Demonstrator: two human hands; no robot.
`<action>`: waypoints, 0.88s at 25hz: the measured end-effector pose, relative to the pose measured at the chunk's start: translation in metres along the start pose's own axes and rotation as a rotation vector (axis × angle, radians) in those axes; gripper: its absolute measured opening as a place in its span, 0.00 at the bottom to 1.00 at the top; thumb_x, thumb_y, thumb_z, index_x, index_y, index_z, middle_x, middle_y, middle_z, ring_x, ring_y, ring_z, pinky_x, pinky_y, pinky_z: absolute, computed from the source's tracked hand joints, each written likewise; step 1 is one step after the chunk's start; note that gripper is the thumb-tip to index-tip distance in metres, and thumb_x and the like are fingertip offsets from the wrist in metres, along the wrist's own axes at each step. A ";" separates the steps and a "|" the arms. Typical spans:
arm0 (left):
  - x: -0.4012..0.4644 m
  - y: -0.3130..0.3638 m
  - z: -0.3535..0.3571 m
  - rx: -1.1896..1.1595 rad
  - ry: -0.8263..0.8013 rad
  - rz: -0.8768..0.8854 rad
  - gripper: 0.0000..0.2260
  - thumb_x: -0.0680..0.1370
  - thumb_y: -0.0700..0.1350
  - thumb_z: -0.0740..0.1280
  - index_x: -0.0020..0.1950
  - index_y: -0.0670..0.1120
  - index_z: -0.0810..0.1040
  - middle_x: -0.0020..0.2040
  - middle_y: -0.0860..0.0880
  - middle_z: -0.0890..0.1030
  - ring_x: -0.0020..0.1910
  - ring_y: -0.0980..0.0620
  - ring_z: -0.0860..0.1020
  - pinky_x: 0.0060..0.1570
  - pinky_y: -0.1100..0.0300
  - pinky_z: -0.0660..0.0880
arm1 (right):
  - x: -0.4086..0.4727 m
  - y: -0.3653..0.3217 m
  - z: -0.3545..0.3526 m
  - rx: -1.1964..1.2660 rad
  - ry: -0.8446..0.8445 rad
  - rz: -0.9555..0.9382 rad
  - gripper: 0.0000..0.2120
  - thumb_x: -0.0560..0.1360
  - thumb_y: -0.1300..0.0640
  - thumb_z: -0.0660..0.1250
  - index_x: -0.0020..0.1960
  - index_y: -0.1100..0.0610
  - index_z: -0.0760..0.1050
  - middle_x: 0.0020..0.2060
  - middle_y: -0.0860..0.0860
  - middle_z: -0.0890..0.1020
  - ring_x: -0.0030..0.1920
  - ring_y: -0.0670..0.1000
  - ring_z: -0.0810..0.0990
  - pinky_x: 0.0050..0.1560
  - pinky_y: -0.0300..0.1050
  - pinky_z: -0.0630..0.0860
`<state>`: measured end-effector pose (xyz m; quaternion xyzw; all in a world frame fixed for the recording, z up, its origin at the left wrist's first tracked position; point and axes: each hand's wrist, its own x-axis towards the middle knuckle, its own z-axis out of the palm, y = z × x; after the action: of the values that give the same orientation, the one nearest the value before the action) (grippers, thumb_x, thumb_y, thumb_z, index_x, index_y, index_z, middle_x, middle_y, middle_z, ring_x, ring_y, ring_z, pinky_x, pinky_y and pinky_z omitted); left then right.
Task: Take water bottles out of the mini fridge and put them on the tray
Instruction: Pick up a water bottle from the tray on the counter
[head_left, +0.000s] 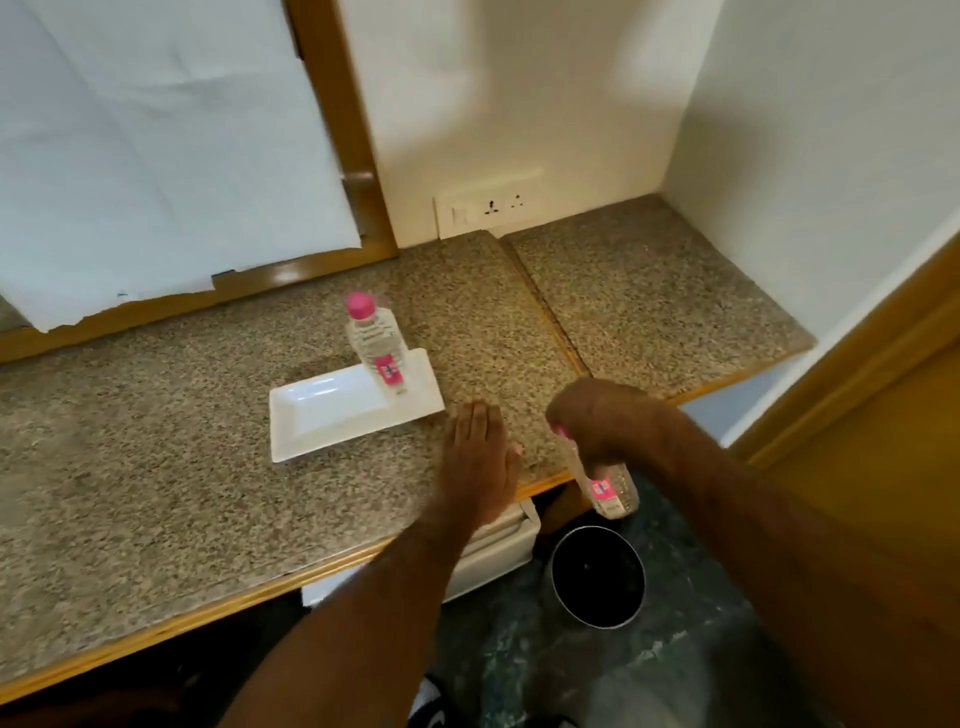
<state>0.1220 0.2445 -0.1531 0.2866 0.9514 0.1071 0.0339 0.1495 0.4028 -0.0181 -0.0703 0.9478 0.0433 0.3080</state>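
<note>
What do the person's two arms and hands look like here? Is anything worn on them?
Both forearms are bare: no sleeves, watch, bracelet or gloves show. The left hand has no ring that I can see. The right hand is blurred, so small details such as rings cannot be told. Both forearms look hairy.

The table (182, 493) is speckled stone with a shiny wood edge. The tray (322, 415) is smooth, glossy white. The bottles (376, 345) are clear plastic with pink caps. The bin (597, 577) looks shiny.
</note>
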 end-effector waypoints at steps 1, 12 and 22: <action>0.018 0.006 0.005 -0.003 -0.004 -0.004 0.28 0.77 0.54 0.49 0.71 0.36 0.63 0.70 0.34 0.69 0.71 0.35 0.66 0.69 0.41 0.64 | 0.006 0.016 0.031 0.032 -0.027 0.008 0.20 0.64 0.62 0.76 0.54 0.60 0.77 0.51 0.57 0.80 0.52 0.58 0.79 0.43 0.45 0.76; 0.074 -0.006 0.057 0.053 0.035 0.035 0.28 0.79 0.54 0.48 0.75 0.40 0.56 0.78 0.38 0.58 0.77 0.40 0.53 0.75 0.41 0.52 | 0.136 0.038 0.317 0.474 -0.078 0.151 0.22 0.72 0.53 0.68 0.65 0.56 0.71 0.62 0.58 0.77 0.62 0.61 0.76 0.61 0.53 0.74; 0.073 -0.007 0.059 0.052 0.054 0.028 0.28 0.79 0.54 0.48 0.75 0.40 0.55 0.78 0.39 0.58 0.78 0.42 0.52 0.75 0.43 0.51 | 0.146 0.014 0.386 0.734 0.020 0.444 0.22 0.77 0.60 0.62 0.69 0.59 0.66 0.64 0.60 0.76 0.64 0.61 0.74 0.63 0.54 0.72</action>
<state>0.0651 0.2896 -0.2122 0.2977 0.9504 0.0904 -0.0005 0.2531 0.4490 -0.4150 0.2491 0.8954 -0.2324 0.2868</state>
